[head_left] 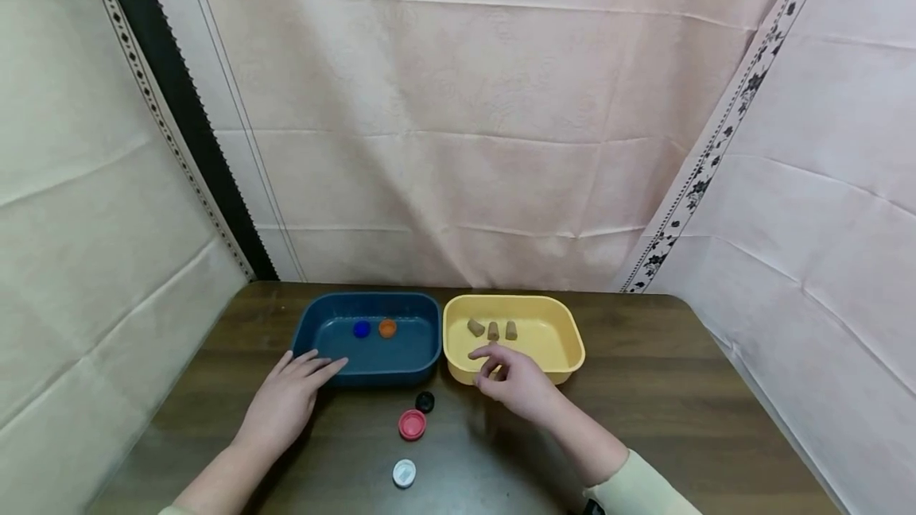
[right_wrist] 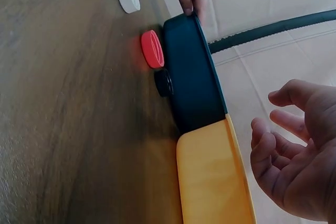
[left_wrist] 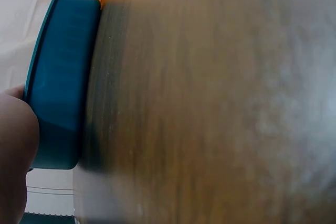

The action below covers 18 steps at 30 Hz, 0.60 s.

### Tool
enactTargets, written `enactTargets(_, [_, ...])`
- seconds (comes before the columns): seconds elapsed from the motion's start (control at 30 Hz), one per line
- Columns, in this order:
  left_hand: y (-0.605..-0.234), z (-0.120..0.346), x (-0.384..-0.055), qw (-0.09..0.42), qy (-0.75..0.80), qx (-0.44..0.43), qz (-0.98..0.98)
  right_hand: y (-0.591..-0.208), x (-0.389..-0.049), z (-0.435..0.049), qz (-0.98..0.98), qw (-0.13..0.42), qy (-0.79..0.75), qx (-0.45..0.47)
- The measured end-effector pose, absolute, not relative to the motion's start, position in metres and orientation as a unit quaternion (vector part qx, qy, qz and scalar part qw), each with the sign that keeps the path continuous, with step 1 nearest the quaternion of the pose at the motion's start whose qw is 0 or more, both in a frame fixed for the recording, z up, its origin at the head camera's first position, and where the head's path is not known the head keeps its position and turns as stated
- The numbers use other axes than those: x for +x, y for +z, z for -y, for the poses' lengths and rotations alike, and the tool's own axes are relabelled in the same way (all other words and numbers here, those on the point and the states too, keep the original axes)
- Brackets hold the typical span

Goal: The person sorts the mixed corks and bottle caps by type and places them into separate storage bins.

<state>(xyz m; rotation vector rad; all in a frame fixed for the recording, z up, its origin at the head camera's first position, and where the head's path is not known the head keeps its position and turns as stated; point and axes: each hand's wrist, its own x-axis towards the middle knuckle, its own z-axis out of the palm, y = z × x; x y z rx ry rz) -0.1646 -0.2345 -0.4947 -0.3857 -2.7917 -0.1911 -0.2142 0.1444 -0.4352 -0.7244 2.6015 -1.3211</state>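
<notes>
My left hand (head_left: pixel 285 400) rests with extended fingers over the near-left corner of a dark blue plastic tub (head_left: pixel 329 334). Inside that tub lie a blue cap (head_left: pixel 362 329) and an orange cap (head_left: pixel 387 328). Over the near side of a yellow tub (head_left: pixel 554 344) hovers my right hand (head_left: pixel 521 386); its fingers are loosely bent, thumb apart from them, and the right wrist view shows nothing held. Three corks sit toward the back of the yellow tub: a tilted cork (head_left: pixel 475 327), a middle cork (head_left: pixel 493 331) and a right cork (head_left: pixel 511 330).
On the brown wooden table (head_left: pixel 644 420), a black cap (head_left: pixel 425 401) and a red cap (head_left: pixel 412 424) lie close together before the tubs. A white cap (head_left: pixel 404 473) is nearer the front. The tubs stand side by side. Pale cloth (head_left: pixel 458 118) hangs behind and on both sides.
</notes>
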Motion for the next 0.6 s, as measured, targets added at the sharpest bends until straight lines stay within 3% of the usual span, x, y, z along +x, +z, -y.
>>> enactTargets(0.6, [-0.4901,0.2317,-0.1653,0.157,-0.067,-0.135,0.976,-0.4397,-0.2087,-0.1429,-0.861,0.087,-0.435,-0.249])
